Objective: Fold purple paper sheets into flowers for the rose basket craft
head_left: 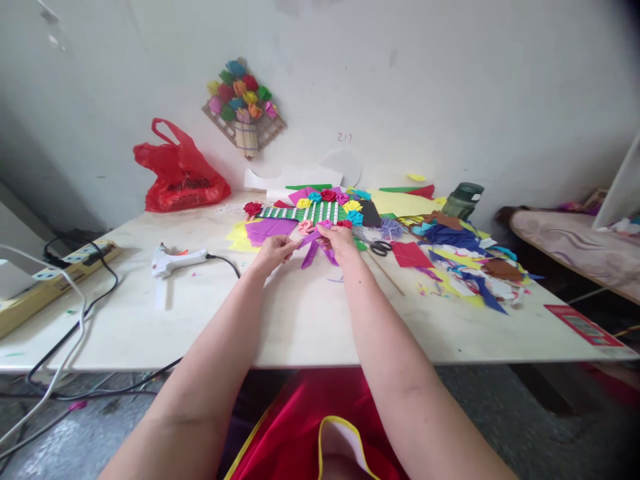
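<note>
Between my two hands is a purple crepe paper strip, stretched over the table. My left hand pinches its left end with closed fingers. At the other side my right hand grips the strip near a gathered part, its fingers closed. Two purple tails hang below the strip. Just behind my hands lies a green panel with white strips across it, edged by paper roses, among them a red rose and a blue rose. A purple paper sheet lies beyond my left hand.
A white glue gun with a black cord lies left. Scissors, a thin stick and a heap of paper scraps are right. Behind stand a red plastic bag and a green bottle. A power strip edges the table.
</note>
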Tool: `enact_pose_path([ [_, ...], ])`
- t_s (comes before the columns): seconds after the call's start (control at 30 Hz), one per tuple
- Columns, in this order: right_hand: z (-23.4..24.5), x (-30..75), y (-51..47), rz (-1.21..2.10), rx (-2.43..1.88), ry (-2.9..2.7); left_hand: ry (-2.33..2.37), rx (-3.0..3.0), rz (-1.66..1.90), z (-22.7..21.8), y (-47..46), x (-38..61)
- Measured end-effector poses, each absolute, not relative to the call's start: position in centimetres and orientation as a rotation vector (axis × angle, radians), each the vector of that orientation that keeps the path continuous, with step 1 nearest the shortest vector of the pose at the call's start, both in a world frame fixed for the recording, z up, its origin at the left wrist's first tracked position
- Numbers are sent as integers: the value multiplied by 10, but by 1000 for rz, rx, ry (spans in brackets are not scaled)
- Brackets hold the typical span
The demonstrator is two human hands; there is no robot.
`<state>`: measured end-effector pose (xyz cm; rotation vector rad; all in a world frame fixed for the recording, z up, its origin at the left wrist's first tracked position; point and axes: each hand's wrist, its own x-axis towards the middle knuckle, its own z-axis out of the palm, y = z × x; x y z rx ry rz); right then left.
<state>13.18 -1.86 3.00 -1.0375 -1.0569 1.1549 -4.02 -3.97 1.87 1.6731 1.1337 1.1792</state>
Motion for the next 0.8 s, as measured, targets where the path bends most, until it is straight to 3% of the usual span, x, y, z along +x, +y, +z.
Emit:
enact_pose_path([
  [0.17, 29, 132, -20, 1303, -1006, -1047, 1260, 1618, 1228, 12, -35, -46],
  [0.8, 35, 154, -20, 1203, -1136, -980, 1232, 1512, 1342, 12, -39, -43],
])
